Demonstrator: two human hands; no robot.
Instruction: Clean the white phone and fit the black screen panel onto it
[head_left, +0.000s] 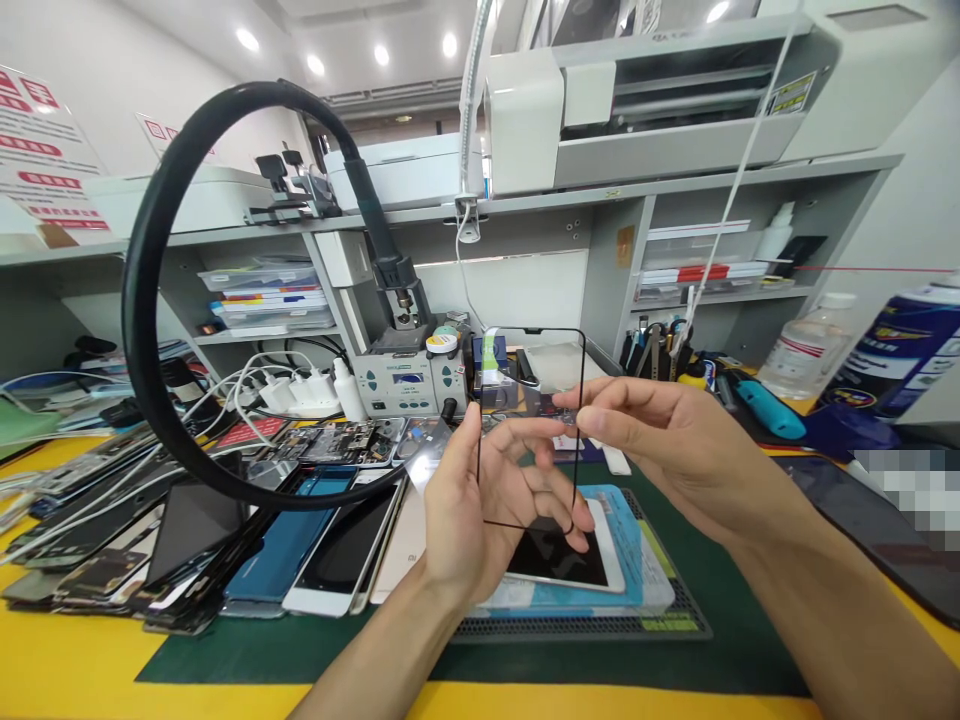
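Note:
Upright before me is a clear glass screen protector [534,380] with a thin black border. My left hand [469,500] holds it, with the thumb at its left edge and the curled fingers showing through the glass. The thumb and a finger of my right hand [675,440] pinch its right edge. Below, a white-framed phone [566,563] with a dark screen lies on a blue sheet [649,560], partly hidden by my left hand. Under that sheet is a dark perforated pad [585,628].
Several phones, such as a white one [341,550], and phone parts crowd the left side. A thick black hose [139,300] loops above them from the soldering station [405,380]. At right stand a clear bottle [806,345], a spray can [892,350] and a dark tablet-like panel [862,520].

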